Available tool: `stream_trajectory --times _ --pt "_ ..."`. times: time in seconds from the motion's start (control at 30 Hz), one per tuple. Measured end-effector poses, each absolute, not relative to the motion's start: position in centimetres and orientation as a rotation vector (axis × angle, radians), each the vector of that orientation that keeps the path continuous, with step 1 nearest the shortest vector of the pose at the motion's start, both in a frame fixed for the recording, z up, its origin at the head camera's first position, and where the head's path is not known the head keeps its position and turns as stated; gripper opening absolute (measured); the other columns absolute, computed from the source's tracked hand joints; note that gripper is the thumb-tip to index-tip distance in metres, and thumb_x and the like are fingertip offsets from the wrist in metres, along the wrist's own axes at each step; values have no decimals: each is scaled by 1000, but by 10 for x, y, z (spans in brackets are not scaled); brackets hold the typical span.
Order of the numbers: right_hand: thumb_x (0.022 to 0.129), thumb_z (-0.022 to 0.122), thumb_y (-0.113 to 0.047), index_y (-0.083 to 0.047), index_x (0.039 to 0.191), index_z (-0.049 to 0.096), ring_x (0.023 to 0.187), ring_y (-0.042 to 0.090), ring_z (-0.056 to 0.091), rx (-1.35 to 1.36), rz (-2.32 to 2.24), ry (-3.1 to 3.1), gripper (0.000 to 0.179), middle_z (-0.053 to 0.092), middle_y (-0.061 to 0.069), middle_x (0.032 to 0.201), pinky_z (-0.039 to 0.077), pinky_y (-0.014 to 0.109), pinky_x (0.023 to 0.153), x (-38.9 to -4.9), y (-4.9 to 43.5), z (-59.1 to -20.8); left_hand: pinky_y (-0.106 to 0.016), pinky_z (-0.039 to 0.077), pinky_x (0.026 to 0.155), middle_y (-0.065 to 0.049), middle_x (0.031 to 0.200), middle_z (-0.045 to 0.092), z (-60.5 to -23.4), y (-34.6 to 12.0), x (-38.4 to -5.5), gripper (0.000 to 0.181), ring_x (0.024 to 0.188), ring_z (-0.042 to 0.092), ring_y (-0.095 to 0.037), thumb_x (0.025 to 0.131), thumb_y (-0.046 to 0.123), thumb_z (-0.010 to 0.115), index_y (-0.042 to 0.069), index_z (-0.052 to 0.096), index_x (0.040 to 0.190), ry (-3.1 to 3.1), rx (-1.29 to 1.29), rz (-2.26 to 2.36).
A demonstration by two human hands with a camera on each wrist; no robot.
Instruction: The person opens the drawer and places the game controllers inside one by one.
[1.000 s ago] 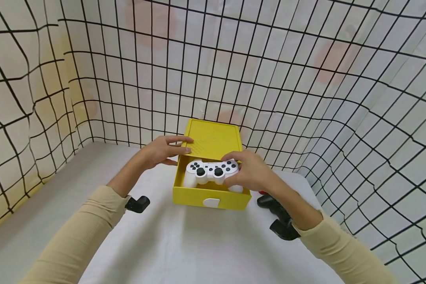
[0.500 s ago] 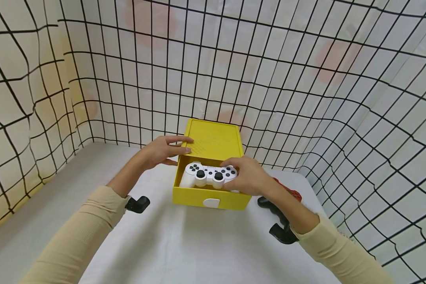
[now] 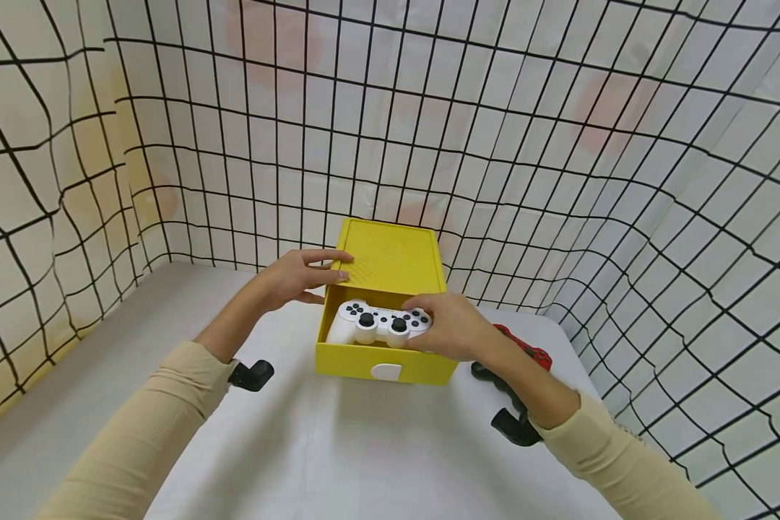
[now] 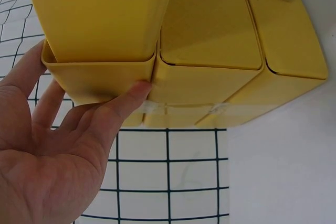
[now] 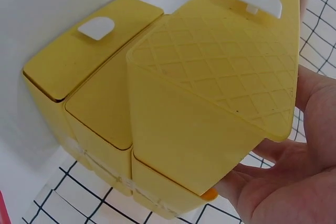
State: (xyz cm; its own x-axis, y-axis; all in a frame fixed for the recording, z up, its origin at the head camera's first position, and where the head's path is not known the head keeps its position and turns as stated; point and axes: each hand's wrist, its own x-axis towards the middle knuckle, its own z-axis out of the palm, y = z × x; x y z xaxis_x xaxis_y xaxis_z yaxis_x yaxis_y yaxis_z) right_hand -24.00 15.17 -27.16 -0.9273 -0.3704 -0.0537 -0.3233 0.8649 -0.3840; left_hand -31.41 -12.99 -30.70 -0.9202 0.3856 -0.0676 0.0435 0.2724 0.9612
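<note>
A yellow drawer unit (image 3: 396,253) stands against the back mesh, its top drawer (image 3: 347,360) pulled out. Inside that drawer lies a white game controller (image 3: 380,325), slightly tilted, its right grip covered by my right hand (image 3: 453,326). That hand holds the controller's right end with thumb and fingers. The right wrist view hides the controller behind the drawer wall. My left hand (image 3: 292,276) rests at the unit's top left corner, two digits lying on the top. In the left wrist view other fingers (image 4: 128,98) touch the unit's side.
Right of the unit lie a red game controller (image 3: 538,354) and a black one (image 3: 487,374), partly behind my right forearm. Black wire mesh (image 3: 390,137) encloses the white table (image 3: 364,448) at the back and sides. Two lower drawers (image 4: 210,24) are closed.
My right hand has shifted slightly down with the white controller, which sits a little lower and further left in the drawer. More of the red controller shows. The left hand stays still.
</note>
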Motion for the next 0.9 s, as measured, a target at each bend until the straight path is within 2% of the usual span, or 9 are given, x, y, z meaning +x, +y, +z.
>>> stream_trajectory --times 0.2,0.43,0.53,0.67,0.8,0.9 --pt "84 82 -30 -15 131 67 95 20 60 -541 -510 2915 51 69 5 111 55 29 80 -239 152 -270 -48 56 100 -11 153 48 -307 -129 -314 51 136 54 -33 97 33 71 23 56 145 2257 399 1686" --pt "87 76 -23 -14 136 64 102 23 61 -514 -537 2924 51 68 8 116 57 37 89 -238 156 -263 -48 56 100 -12 152 50 -307 -130 -313 51 134 55 -33 97 33 71 23 56 145 2255 395 1689" --pt "89 73 -25 -13 136 63 100 22 60 -544 -539 2944 49 68 7 114 57 36 86 -234 159 -262 -47 56 100 -12 151 51 -308 -130 -313 51 134 55 -33 97 33 71 23 56 145 2250 401 1690" --pt "93 71 -37 -13 139 62 98 23 56 -579 -519 2978 53 66 6 112 53 35 82 -226 164 -261 -47 57 99 -12 151 51 -308 -130 -314 51 135 55 -33 97 34 71 23 56 145 2255 404 1686" --pt "88 76 -48 -13 146 55 112 28 55 -562 -531 2957 71 64 9 130 54 45 98 -218 168 -257 -47 57 99 -12 152 50 -307 -131 -314 52 134 55 -33 96 35 72 23 56 145 2266 394 1680" --pt "81 84 -47 -13 151 49 130 33 49 -529 -516 2930 85 55 12 146 46 58 110 -214 173 -254 -47 57 99 -12 152 49 -306 -131 -314 53 134 55 -33 96 36 72 24 56 144 2270 390 1675"
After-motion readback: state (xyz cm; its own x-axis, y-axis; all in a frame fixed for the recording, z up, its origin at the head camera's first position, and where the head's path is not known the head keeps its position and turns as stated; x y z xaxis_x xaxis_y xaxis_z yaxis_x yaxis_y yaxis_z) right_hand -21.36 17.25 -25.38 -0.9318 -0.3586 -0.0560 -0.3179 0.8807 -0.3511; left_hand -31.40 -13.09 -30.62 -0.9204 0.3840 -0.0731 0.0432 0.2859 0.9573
